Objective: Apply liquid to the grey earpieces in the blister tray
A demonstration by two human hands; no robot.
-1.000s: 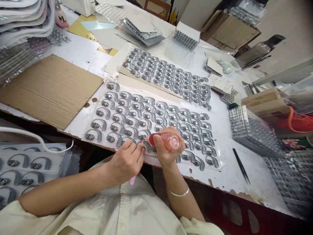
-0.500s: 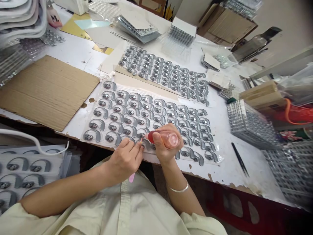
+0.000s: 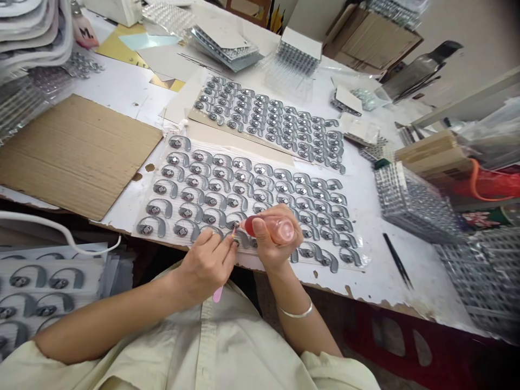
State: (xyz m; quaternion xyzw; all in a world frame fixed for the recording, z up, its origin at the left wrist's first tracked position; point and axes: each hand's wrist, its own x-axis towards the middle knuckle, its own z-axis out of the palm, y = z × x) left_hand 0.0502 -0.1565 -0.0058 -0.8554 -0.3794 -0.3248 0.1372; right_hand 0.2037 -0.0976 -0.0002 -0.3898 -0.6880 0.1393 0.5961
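Observation:
My left hand is closed in a pinch on a thin pink tool whose tip touches a piece at the near edge of a clear sheet of several grey hook-shaped pieces. My right hand is wrapped round a small pink squeeze bottle with a red nozzle aimed at the same spot. A silver bangle sits on my right wrist.
A second sheet of grey pieces lies farther back. Brown cardboard lies to the left, black tweezers to the right by clear trays. More sheets lie low at the left. The white board has a ragged front edge.
Both hands stay at the same piece on the near row; the view has only shifted slightly.

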